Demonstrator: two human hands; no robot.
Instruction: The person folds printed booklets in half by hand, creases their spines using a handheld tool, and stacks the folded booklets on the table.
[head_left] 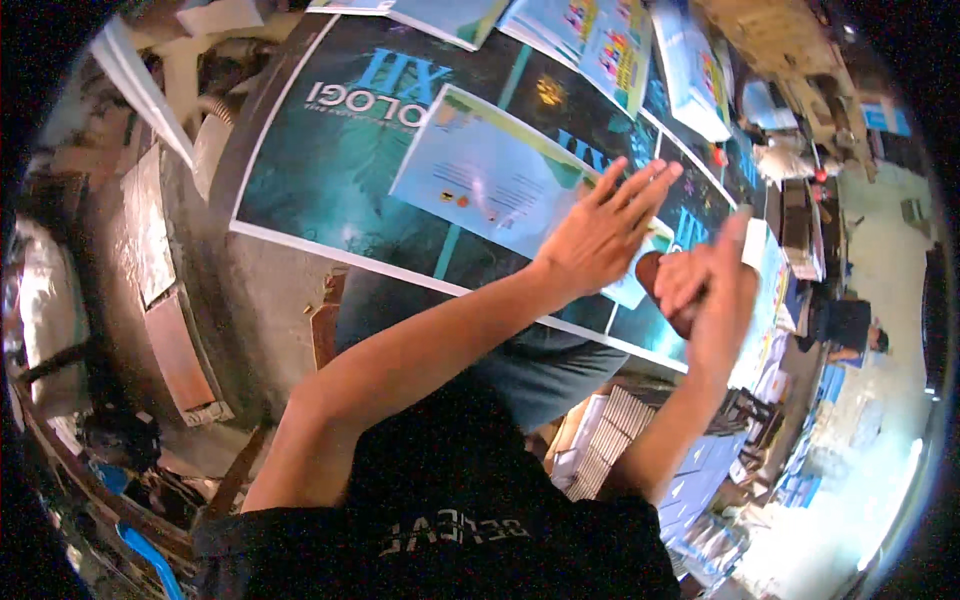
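My left hand (605, 230) lies with fingers stretched out over the right end of a light-blue printed cover (480, 175). That cover rests on a large dark teal printed sheet (320, 195) with a white border. Just to the right, my right hand (705, 285) is closed, its fingers curled around a dark brown, rounded piece (649, 268). Its kind is unclear, since the hand covers much of it and is slightly blurred. Part of another light-blue sheet (628, 290) shows between the two hands.
Light-blue booklets (610, 55) lie along the sheet's far side, with a thicker booklet stack (692, 85) beside them. Below the table's right side are stacked papers (605, 440). Another person (845, 325) is farther off at the right. Wooden pieces (180, 350) stand at the left.
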